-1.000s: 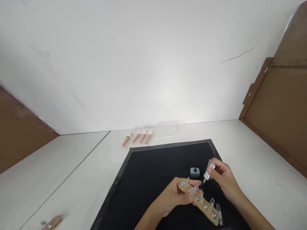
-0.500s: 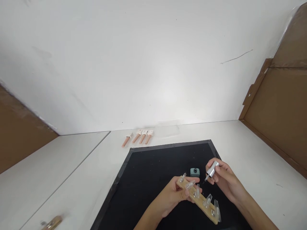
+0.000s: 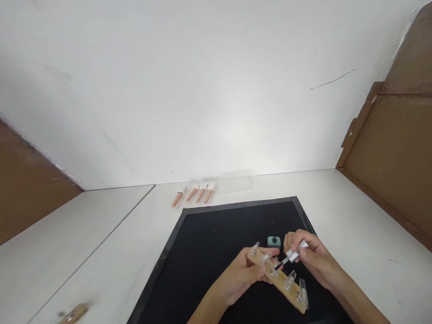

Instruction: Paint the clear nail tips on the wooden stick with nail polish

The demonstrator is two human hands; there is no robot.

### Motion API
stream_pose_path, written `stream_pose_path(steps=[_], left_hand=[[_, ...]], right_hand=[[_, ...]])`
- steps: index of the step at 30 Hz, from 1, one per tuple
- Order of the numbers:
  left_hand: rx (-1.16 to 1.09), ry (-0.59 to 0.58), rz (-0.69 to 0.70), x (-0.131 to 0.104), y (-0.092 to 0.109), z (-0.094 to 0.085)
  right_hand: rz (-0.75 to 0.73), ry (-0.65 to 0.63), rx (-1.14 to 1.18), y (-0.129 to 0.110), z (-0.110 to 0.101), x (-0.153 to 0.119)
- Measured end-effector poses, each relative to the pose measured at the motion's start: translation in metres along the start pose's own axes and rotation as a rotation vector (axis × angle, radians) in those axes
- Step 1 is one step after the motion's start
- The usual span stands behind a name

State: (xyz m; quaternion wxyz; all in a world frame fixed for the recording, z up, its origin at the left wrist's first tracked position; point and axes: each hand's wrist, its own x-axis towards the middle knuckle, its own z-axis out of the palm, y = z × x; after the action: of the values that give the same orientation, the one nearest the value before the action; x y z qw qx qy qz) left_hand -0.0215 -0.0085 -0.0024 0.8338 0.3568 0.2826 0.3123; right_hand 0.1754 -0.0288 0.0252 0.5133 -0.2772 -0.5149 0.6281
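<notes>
My left hand is closed around a wooden strip that carries several clear false nails on small metal mounts. The strip slants down to the right. Between the fingers of my right hand is the silver cap of a nail polish brush. Its dark bristle tip reaches the middle nail on the strip; whether it touches I cannot tell. Just behind the strip, an uncapped teal nail polish bottle stands on the black mat.
Several bottles with peach-coloured caps lie on the white table beyond the mat's far left edge. A blurred wooden piece is at the lower left. Cardboard panels stand at both sides, and a white wall rises behind.
My right hand has brought the brush left and down to the middle nail, tilting the cap flatter. The strip in my left hand has shifted slightly left.
</notes>
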Motion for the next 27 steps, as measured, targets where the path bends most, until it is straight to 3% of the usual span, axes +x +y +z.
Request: stream_pose_path(steps=[27], left_hand=[[-0.022, -0.069, 0.008, 0.0000, 0.0001, -0.0020]], right_hand=[[-0.115, -0.098, -0.182, -0.0023, -0.0004, 0.0022]])
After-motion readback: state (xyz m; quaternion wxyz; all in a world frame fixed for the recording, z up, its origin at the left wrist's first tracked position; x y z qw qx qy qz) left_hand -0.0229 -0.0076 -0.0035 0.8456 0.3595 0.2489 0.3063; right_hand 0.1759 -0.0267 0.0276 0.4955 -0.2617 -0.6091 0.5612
